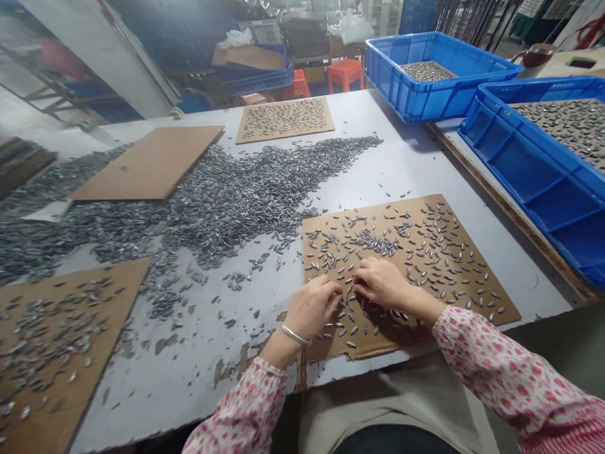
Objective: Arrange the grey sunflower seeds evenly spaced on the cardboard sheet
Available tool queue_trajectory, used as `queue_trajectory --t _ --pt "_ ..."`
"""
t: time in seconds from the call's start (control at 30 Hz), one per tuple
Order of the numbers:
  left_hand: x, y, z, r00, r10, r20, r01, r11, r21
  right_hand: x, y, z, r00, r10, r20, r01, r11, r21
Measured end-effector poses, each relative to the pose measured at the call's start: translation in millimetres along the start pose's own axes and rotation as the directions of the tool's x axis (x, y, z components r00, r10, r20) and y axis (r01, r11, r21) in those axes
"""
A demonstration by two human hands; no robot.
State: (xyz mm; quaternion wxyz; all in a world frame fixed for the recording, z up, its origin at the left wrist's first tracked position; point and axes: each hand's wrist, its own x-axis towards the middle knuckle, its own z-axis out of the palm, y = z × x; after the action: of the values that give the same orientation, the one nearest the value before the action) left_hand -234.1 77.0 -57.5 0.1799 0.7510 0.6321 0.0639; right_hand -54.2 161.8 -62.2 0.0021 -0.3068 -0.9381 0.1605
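Small grey metal pieces, pointed at both ends, lie scattered over a cardboard sheet (428, 309) in front of me. A denser clump of these metal pieces (378, 243) sits just beyond my hands. My left hand (314, 306), with a silver bangle at the wrist, is over the sheet's left part, fingertips pinched together low among the pieces. Close to its right, my right hand (380, 284) has its fingers bent down to the cardboard, also pinched. Whatever is between the fingertips of either hand is too small or hidden to make out.
A large heap of the same pieces (255, 189) spreads across the white table (189, 378). Other cardboard sheets lie at the left (113, 296), on the heap (151, 161) and at the back (283, 120). Blue crates (406, 101) holding covered sheets stand at the right.
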Motion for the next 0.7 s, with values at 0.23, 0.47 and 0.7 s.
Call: queue_trajectory --t 0.23,0.47,0.7 --pt "23.1 15.9 3.5 0.998 -0.059 0.018 0.056 0.989 0.135 -7.9 13.6 -17.9 0.986 0.150 -0.077 -0.139 0.982 0.128" --pt "27.4 11.1 5.4 0.999 -0.029 0.026 0.023 0.979 0.201 -18.8 21.7 -5.8 0.999 0.037 0.009 -0.038 0.993 0.114" --pt "12.3 -17.5 -2.7 0.986 -0.113 -0.121 0.117 0.993 0.030 -14.5 2.4 -4.4 0.999 -0.002 0.051 0.002 1.000 -0.001"
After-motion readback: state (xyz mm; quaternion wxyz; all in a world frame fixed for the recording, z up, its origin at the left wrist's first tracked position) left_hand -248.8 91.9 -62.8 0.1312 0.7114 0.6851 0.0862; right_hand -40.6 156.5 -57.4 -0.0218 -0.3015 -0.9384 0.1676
